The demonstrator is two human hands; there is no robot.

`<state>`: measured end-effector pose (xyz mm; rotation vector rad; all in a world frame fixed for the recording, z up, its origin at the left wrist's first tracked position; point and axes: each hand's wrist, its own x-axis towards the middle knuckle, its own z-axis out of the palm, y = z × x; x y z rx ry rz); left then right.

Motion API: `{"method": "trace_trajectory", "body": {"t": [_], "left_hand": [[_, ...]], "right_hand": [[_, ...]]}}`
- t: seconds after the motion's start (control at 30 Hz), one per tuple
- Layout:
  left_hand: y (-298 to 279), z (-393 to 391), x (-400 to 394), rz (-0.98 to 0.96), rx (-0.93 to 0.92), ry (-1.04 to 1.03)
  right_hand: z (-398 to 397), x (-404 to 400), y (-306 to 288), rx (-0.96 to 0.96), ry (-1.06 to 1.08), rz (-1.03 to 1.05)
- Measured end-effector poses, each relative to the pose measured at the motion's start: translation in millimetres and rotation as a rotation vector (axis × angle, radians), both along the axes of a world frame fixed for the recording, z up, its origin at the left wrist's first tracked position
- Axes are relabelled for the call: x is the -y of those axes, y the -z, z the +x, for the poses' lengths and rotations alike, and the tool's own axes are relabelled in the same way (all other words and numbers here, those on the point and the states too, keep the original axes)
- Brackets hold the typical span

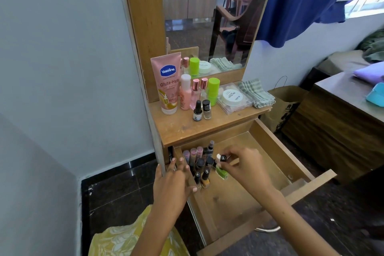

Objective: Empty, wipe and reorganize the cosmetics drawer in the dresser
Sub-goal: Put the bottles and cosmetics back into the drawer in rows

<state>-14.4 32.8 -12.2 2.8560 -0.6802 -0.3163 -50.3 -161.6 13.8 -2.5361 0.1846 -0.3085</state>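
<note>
Drawer (pixel 276 147): pulled out wide so I can reach its back-left corner, where the small bottles (pixel 200 164) stand packed in rows.
Right hand (pixel 241 164): my fingertips pinch the black cap of the green polish bottle (pixel 222 171), setting it upright just right of those rows.
Left hand (pixel 176 181): fingers straight and relaxed, gripping nothing, resting against the drawer's left wall to steady the rows.
Shelf above drawer: Vaseline tube (pixel 168 85), folded cloth (pixel 256 93) wait.
</note>
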Motion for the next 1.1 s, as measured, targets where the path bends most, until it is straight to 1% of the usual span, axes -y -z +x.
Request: {"method": "trace_trajectory", "body": {"t": [0.07, 0.13, 0.4, 0.47, 0.53, 0.6, 0.7, 0.8, 0.87, 0.97, 1.0, 1.1], "left_hand": [[0.2, 0.0, 0.1, 0.006, -0.004, 0.001], [0.2, -0.6, 0.1, 0.008, -0.003, 0.001], [0.2, -1.6, -1.1, 0.001, 0.007, 0.003], [-0.1, -1.8, -1.0, 0.009, 0.011, 0.009], [-0.5, -1.4, -1.2, 0.016, 0.012, 0.017], [-1.3, -0.8, -1.9, 0.012, 0.005, 0.017], [-2.1, -0.5, -1.1, 0.018, 0.010, 0.013], [-2.9, -0.6, 0.5, 0.010, 0.003, -0.008], [-2.7, -0.1, 0.7, 0.006, -0.007, -0.018], [-3.1, 0.2, 2.1, 0.012, -0.017, -0.024], [-3.0, 0.2, 2.5, 0.014, -0.021, -0.028], [-2.8, 1.2, 2.4, 0.020, -0.032, -0.039]], "right_hand": [[1.2, -2.9, 9.9, -0.094, -0.007, 0.003], [3.8, -7.1, 18.0, -0.129, -0.029, -0.004], [10.6, -14.3, 27.7, -0.168, -0.040, -0.025], [8.4, -12.5, 22.0, -0.209, -0.047, -0.072], [7.7, -8.3, 12.0, -0.241, -0.045, -0.163], [11.4, -5.7, -0.5, -0.201, -0.034, -0.182], [25.0, -9.0, -17.4, -0.041, 0.005, -0.156], [45.8, -16.5, -24.3, 0.088, -0.004, -0.126], [63.1, -21.9, -25.2, 0.113, -0.014, -0.158], [88.1, -28.1, -24.9, 0.121, 0.013, -0.295], [94.0, -30.5, -25.2, 0.127, 0.025, -0.309], [104.0, -37.4, -26.6, 0.178, 0.045, -0.249]]}}
